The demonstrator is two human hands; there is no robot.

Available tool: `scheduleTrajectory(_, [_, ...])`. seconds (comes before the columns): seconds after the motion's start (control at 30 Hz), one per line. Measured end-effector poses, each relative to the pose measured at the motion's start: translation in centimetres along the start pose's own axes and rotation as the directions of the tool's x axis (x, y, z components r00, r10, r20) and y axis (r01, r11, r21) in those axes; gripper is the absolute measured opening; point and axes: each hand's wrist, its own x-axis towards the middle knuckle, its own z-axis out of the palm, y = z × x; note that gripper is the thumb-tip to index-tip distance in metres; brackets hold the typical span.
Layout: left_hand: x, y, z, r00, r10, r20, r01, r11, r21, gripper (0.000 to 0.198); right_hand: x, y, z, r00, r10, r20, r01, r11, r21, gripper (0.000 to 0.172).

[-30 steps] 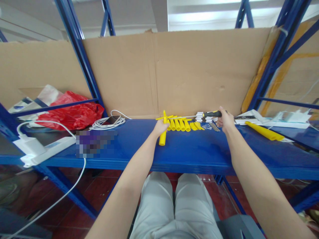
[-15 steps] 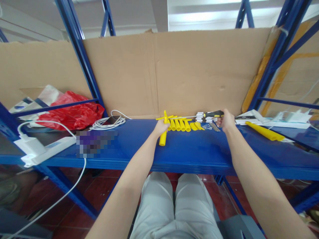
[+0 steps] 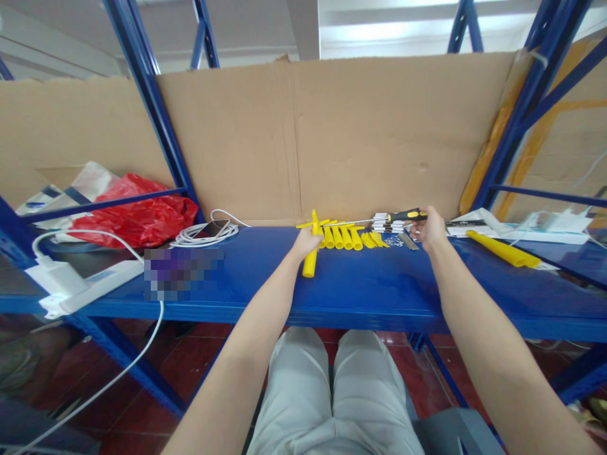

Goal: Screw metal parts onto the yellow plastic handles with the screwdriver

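My left hand (image 3: 307, 241) is closed round a yellow plastic tube with a crosspiece (image 3: 309, 264), its wider end pointing toward me. In my right hand (image 3: 432, 230) is the black and yellow handle of a screwdriver (image 3: 403, 216). The long metal shaft runs left, its tip at the yellow piece beside my left hand; whether it sits in a screw is too small to tell. Behind and to the right lie a row of yellow tubes (image 3: 348, 239), several small flat yellow pieces (image 3: 374, 239), little metal parts (image 3: 393, 241) and a stack of white strips (image 3: 383, 222).
A larger yellow tube (image 3: 505, 249) lies at the right of the blue shelf (image 3: 370, 284). To the left are a coiled white cable (image 3: 202, 236), a red plastic bag (image 3: 137, 212) and a white power strip (image 3: 95, 289). Cardboard (image 3: 370, 139) stands along the back.
The screwdriver handle has tilted up slightly and turned a little in my right hand. My left hand and the yellow tube have stayed in place.
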Motion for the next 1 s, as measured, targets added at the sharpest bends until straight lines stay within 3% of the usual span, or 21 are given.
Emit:
scheduleTrajectory(0.27, [-0.4, 0.4, 0.0, 1.0, -0.009, -0.002, 0.009, 1.0, 0.025, 0.02, -0.8, -0.3, 0.2, 0.993, 0.009, -0.114, -0.019, 0.996, -0.085, 0.039])
scheduleTrajectory(0.4, [-0.5, 0.6, 0.0, 1.0, -0.016, 0.001, 0.016, 0.999, 0.029, 0.019, -0.6, -0.5, 0.2, 0.992, 0.074, -0.098, -0.078, 0.996, -0.043, 0.031])
scheduleTrajectory(0.67, [-0.5, 0.6, 0.0, 1.0, -0.019, 0.012, 0.019, 1.0, 0.02, 0.018, 0.2, 0.1, -0.3, 0.997, 0.009, -0.081, -0.014, 0.999, -0.05, 0.047])
scheduleTrajectory(0.77, [-0.5, 0.6, 0.1, 1.0, -0.016, 0.005, 0.016, 0.999, 0.03, 0.018, 0.4, 0.3, -0.5, 0.996, 0.032, -0.087, -0.036, 0.998, -0.049, 0.045])
scheduleTrajectory(1.0, [-0.2, 0.2, 0.3, 1.0, 0.007, 0.007, -0.008, 1.0, 0.026, 0.017, 1.3, 0.3, -0.7, 0.987, 0.146, 0.071, -0.151, 0.986, 0.065, 0.035])
